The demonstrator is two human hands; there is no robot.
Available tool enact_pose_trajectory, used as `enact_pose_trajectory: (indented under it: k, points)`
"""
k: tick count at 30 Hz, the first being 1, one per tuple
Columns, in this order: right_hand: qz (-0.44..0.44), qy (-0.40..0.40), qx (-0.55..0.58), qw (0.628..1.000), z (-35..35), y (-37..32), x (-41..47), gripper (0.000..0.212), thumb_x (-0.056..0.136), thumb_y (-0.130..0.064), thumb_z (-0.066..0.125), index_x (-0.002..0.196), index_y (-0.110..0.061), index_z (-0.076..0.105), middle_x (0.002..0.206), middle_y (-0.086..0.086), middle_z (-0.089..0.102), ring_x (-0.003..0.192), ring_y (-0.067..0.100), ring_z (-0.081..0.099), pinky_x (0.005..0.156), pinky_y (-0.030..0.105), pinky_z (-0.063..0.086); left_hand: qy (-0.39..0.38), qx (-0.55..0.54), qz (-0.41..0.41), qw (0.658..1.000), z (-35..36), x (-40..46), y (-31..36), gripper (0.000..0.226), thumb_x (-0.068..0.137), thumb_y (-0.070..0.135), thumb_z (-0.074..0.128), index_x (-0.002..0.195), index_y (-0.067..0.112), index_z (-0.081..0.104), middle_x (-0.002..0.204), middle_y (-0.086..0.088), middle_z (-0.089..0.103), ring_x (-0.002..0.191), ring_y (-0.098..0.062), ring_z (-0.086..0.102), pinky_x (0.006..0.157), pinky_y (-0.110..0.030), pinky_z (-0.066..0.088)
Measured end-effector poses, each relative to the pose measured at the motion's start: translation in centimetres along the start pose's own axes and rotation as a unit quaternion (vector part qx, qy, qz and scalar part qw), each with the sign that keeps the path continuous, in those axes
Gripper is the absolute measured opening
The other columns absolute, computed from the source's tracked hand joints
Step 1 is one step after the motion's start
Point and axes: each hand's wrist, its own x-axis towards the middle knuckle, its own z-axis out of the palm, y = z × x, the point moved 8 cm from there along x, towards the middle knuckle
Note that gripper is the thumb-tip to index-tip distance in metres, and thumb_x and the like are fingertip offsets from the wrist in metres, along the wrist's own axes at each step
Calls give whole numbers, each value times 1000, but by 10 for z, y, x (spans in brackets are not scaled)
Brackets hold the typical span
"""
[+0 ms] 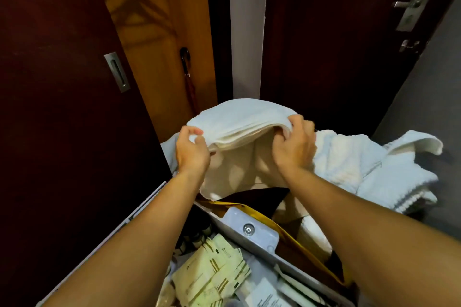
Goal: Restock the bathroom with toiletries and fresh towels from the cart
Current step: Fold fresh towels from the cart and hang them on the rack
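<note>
Left hand point(192, 148): fingers and thumb pinch the left edge of the folded white towel stack point(239, 122), thumb on top, fingers curled underneath.
Right hand point(294, 143): fingers hooked under the right edge of the same stack, thumb side over the top layer; a firm grasp, not a flat push.
Towel stack: several folded layers, lifted at the near edge so it arches between the two hands, above the cart's linen bag point(239, 172); the far edge is hidden, so I cannot tell whether it rests on anything.
Beside it: a knitted white bath mat or robe point(369, 164) lies crumpled to the right, touching the right wrist area; it could snag and come along.
Step in hand, as I judge it: lifting the fresh towels out of the cart to carry them to the bathroom.
Doing it well: slide both hands further under, so that the bottom layer is carried too; the layers fan apart at the near edge and may slip out if only the top ones are pinched. Keep the stack level and lift straight up, clear of the yellow bag rim point(262, 217).
Toiletries: pale sachets point(212, 274) and small dark bottles point(197, 234) sit untouched in the grey tray point(259, 229), nearest the person.
Surroundings: dark door point(62, 82) to the left; a second door with lever handle point(409, 7) ahead.
</note>
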Motion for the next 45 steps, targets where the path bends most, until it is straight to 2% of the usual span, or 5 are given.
enact_pose_trajectory:
  k: [17, 21, 26, 31, 45]
  points:
    - [155, -61, 74, 983, 21, 2, -11, 19, 93, -16, 55, 110, -9, 57, 110, 16, 66, 102, 38, 61, 76, 34, 43, -133, -7, -50, 990, 41, -17, -10, 30, 97, 9, 47, 93, 35, 63, 99, 12, 50, 84, -11, 58, 68, -32, 62]
    - [86, -34, 98, 991, 15, -26, -9, 27, 89, -4, 53, 115, -9, 51, 117, 14, 62, 106, 35, 58, 86, 45, 53, -131, -6, 35, 991, 44, -16, 22, 42, 92, 0, 45, 91, 38, 64, 121, 0, 56, 93, -25, 63, 44, -12, 42]
    - [13, 9, 149, 989, -5, -60, -2, 30, 80, 11, 49, 105, -6, 52, 108, 13, 61, 97, 29, 57, 77, 38, 50, -122, -32, 126, 984, 46, -17, 72, 50, 86, -9, 42, 91, 34, 67, 119, 1, 59, 84, 2, 61, 53, -9, 47]
    - [-67, 34, 169, 983, -35, -102, 10, 27, 75, 14, 46, 95, -4, 50, 95, 12, 54, 82, 23, 49, 65, 23, 33, -89, -43, 180, 979, 32, -18, 118, 50, 85, -8, 43, 88, 36, 67, 112, 8, 57, 113, -19, 55, 98, -40, 52]
    - [-164, 24, 209, 964, -123, -210, -36, 22, 81, 5, 49, 97, -10, 51, 91, 4, 58, 82, 21, 56, 62, 25, 45, -26, -55, 270, 961, -93, -72, 217, 35, 84, 0, 57, 90, 32, 69, 97, 18, 55, 99, -14, 59, 82, -29, 55]
